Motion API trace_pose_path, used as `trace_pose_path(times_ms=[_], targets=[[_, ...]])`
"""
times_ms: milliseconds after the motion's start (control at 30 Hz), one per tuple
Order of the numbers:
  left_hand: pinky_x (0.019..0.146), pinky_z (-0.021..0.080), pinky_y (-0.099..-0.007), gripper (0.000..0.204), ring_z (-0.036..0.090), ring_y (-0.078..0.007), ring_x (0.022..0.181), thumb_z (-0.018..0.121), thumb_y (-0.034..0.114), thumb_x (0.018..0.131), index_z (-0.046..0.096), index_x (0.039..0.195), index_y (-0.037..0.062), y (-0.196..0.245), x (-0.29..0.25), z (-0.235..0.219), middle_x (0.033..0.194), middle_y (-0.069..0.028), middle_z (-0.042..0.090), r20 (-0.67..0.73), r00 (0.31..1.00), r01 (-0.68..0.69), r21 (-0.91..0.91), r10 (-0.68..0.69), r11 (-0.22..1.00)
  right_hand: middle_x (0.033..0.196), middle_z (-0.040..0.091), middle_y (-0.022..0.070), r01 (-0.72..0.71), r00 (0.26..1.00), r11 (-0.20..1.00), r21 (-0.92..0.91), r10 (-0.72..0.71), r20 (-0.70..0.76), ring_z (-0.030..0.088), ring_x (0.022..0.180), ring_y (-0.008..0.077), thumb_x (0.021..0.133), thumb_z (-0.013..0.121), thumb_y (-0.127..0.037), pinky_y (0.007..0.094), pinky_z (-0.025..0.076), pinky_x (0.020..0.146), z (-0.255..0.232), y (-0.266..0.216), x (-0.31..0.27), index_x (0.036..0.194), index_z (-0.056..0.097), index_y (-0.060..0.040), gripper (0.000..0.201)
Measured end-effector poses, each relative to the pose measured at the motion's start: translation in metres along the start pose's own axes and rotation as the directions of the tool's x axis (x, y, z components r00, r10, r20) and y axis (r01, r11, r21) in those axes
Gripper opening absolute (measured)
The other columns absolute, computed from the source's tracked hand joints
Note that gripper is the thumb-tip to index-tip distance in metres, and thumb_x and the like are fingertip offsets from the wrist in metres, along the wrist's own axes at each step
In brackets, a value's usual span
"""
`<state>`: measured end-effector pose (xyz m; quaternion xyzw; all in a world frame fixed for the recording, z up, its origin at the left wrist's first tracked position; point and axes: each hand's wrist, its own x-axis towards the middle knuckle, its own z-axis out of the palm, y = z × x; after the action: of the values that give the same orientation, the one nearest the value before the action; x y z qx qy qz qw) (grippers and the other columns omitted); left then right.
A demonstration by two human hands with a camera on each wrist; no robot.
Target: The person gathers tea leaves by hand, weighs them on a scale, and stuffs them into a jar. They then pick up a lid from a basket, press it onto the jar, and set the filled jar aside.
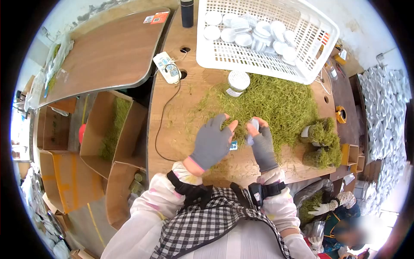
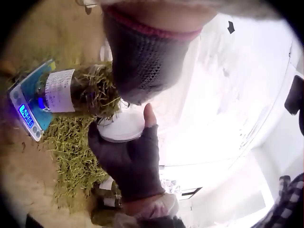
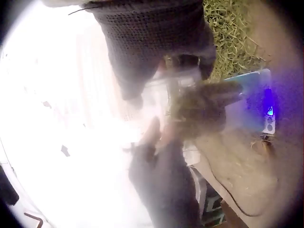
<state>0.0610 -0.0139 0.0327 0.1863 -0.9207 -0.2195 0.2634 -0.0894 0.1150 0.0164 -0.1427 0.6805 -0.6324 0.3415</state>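
My left hand (image 1: 211, 143), in a grey fingerless glove, is at the mouth of a clear jar (image 2: 92, 89) packed with dried green herb. Its thumb and index finger are spread apart there; the other fingertips are hidden. The jar bears a white label and stands on a small digital scale (image 2: 33, 107) with a lit blue display. Beside it, my right hand (image 1: 264, 146) holds a round white lid (image 2: 122, 126) between thumb and fingers, tipped on edge in the head view. Glare washes out much of the right wrist view, where the right hand's glove (image 3: 152, 40) shows above the jar.
Loose herb (image 1: 280, 105) is heaped behind the hands. A lidded jar (image 1: 238, 83) stands before the white basket (image 1: 267, 71) of wrapped round packs. Filled jars (image 1: 321, 157) stand at right. A power strip (image 1: 167, 67) trails its cable at left. Another person's gloved hand (image 1: 323, 209) is lower right.
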Motion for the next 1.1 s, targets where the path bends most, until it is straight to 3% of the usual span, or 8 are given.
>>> trace_pose_path(times_ms=[300, 367, 533, 733, 833, 900, 1000, 1100], targets=[[0.075, 0.055, -0.0410, 0.038, 0.064, -0.0326, 0.100, 0.073, 0.008, 0.087, 0.066, 0.125, 0.0087, -0.055, -0.062, -0.038, 0.128, -0.0173, 0.057, -0.206, 0.947, 0.227, -0.121, -0.248, 0.966, 0.105, 0.062, 0.0035, -0.096, 0.988, 0.938, 0.333, 0.130, -0.081, 0.061, 0.094, 0.0139, 0.098, 0.071, -0.024, 0.0294, 0.053, 0.079, -0.042, 0.002, -0.014, 0.129, 0.058, -0.0064, 0.038], [0.076, 0.055, -0.0406, 0.031, 0.064, -0.0330, 0.100, 0.073, 0.008, 0.088, 0.068, 0.119, 0.0074, -0.078, -0.093, -0.034, 0.126, -0.0182, 0.058, -0.182, 0.932, 0.296, -0.119, -0.314, 0.948, 0.107, 0.063, 0.0039, 0.179, 0.983, 0.976, -0.121, -0.172, 0.063, 0.063, 0.097, 0.0154, 0.101, 0.067, -0.028, 0.0315, 0.055, 0.083, -0.065, 0.028, -0.010, 0.127, 0.058, -0.0067, 0.035], [0.076, 0.055, -0.0430, 0.015, 0.065, -0.0386, 0.094, 0.073, 0.011, 0.087, 0.068, 0.101, 0.0074, -0.081, -0.129, -0.037, 0.111, -0.0163, 0.063, -0.031, 0.892, 0.442, -0.146, -0.451, 0.885, 0.111, 0.066, 0.0058, -0.299, 0.946, 0.768, 0.566, 0.315, 0.074, 0.066, 0.097, 0.0180, 0.103, 0.066, -0.021, 0.0360, 0.056, 0.086, -0.056, -0.015, -0.022, 0.123, 0.059, -0.0061, 0.027], [0.069, 0.055, -0.0440, 0.022, 0.068, -0.0343, 0.086, 0.069, 0.019, 0.091, 0.072, 0.111, 0.0120, -0.033, -0.093, -0.002, 0.103, -0.0177, 0.064, 0.204, 0.947, 0.257, -0.009, -0.250, 0.966, 0.108, 0.067, 0.0064, -0.118, 0.993, 0.937, 0.329, 0.109, 0.045, 0.067, 0.098, 0.0204, 0.109, 0.050, -0.045, 0.0388, 0.056, 0.087, -0.061, 0.004, -0.015, 0.123, 0.060, -0.0098, 0.039], [0.071, 0.054, -0.0469, 0.028, 0.067, -0.0367, 0.087, 0.067, 0.023, 0.091, 0.072, 0.117, 0.0156, -0.031, -0.091, 0.032, 0.101, -0.0180, 0.063, 0.420, 0.904, 0.102, -0.027, -0.081, 0.994, 0.108, 0.066, 0.0057, -0.261, 0.964, 0.745, 0.614, 0.237, 0.123, 0.066, 0.098, 0.0182, 0.108, 0.055, -0.033, 0.0366, 0.056, 0.086, -0.054, 0.001, -0.023, 0.125, 0.058, -0.0087, 0.030], [0.073, 0.056, -0.0476, 0.025, 0.067, -0.0364, 0.088, 0.058, 0.026, 0.097, 0.070, 0.114, 0.0121, -0.036, -0.089, 0.047, 0.109, -0.0176, 0.063, 0.538, 0.841, 0.042, 0.051, -0.063, 0.998, 0.109, 0.066, 0.0050, -0.012, 0.998, 0.994, 0.108, 0.006, 0.055, 0.065, 0.098, 0.0166, 0.106, 0.061, -0.022, 0.0343, 0.057, 0.086, -0.056, 0.008, -0.030, 0.129, 0.056, -0.0062, 0.029], [0.074, 0.055, -0.0485, 0.027, 0.066, -0.0368, 0.089, 0.061, 0.029, 0.096, 0.068, 0.113, 0.0097, -0.059, -0.104, 0.052, 0.109, -0.0205, 0.061, 0.545, 0.837, 0.037, 0.038, -0.051, 0.999, 0.114, 0.064, 0.0051, -0.306, 0.928, 0.726, 0.615, 0.371, 0.024, 0.064, 0.098, 0.0158, 0.102, 0.065, -0.012, 0.0332, 0.057, 0.086, -0.056, -0.012, -0.035, 0.135, 0.051, -0.0031, 0.037], [0.078, 0.053, -0.0506, 0.030, 0.064, -0.0398, 0.095, 0.068, 0.025, 0.091, 0.069, 0.114, 0.0074, -0.075, -0.128, 0.030, 0.108, -0.0210, 0.061, 0.520, 0.844, 0.169, -0.023, -0.132, 0.985, 0.111, 0.064, 0.0043, -0.161, 0.983, 0.906, 0.392, 0.184, -0.020, 0.063, 0.095, 0.0145, 0.102, 0.066, -0.023, 0.0319, 0.055, 0.083, -0.066, 0.010, -0.037, 0.133, 0.055, -0.0053, 0.038]])
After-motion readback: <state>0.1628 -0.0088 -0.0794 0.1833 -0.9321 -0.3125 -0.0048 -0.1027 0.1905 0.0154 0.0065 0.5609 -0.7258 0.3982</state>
